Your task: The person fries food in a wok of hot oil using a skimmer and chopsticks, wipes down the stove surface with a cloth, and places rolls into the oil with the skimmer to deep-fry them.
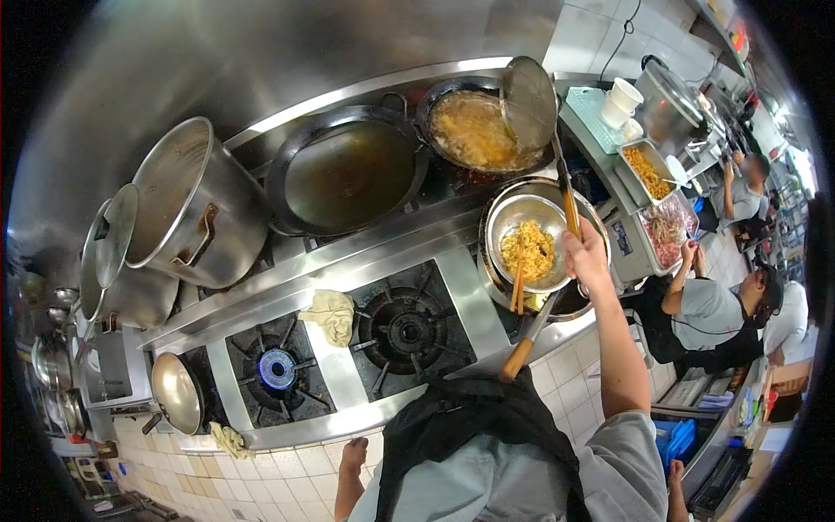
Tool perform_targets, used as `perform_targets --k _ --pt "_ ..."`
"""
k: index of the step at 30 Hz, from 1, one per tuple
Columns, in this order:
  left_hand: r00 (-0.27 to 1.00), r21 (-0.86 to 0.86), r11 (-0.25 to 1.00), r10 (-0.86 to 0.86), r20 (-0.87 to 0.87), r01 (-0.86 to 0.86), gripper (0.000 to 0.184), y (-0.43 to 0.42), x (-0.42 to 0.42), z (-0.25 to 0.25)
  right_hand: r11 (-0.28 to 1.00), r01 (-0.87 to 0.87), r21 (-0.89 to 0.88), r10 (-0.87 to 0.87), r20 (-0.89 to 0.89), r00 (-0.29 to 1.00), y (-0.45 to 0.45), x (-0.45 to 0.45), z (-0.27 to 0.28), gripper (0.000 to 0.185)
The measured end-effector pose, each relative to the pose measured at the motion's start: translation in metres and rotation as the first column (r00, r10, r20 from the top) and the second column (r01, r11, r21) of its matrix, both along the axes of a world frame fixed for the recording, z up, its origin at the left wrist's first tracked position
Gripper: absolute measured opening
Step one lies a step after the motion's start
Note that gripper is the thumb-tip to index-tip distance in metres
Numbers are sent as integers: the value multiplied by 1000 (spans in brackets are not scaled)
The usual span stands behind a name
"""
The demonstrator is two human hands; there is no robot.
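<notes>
My right hand is closed round the wooden handle of a long mesh skimmer. The skimmer's round head is tilted over the right side of a wok of bubbling, frothy oil. Just below that hand sits a metal bowl holding yellow fried pieces, with wooden chopsticks resting in it. A metal utensil with a wooden handle leans out from beside the bowl. Low by my body hangs my left hand, its fingers curled, apparently holding nothing.
A lit burner shows blue flame; an unlit burner sits beside it. A cloth lies between them. Behind are a wide wok of oil and a large pot. Co-workers stand at the right near food trays.
</notes>
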State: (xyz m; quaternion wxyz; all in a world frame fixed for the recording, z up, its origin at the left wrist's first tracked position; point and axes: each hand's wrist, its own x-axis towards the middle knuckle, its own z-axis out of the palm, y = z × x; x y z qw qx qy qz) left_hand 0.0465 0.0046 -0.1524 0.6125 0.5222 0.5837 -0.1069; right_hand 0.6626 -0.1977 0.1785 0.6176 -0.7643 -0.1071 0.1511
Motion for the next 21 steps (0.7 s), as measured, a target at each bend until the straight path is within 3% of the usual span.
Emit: perform_targets --k 3,9,11,15,21 --pt "999 6 999 -54 1 54 39 2 6 6 1000 19 0 -19 -36 999 -8 9 0 43" --pt "997 44 996 -78 7 77 38 4 9 0 1000 23 -5 -24 -97 995 -9 13 3 21" --pt "999 20 999 -39 13 38 38 4 6 -4 988 16 152 28 -284 958 -6 13 4 11" --pt "1000 30 999 -28 7 28 39 3 1 -10 972 4 236 88 -378 922 7 7 11 11" --pt "1000 52 998 -30 -5 30 41 -3 -1 -8 959 -11 283 141 -444 885 28 -2 19 30"
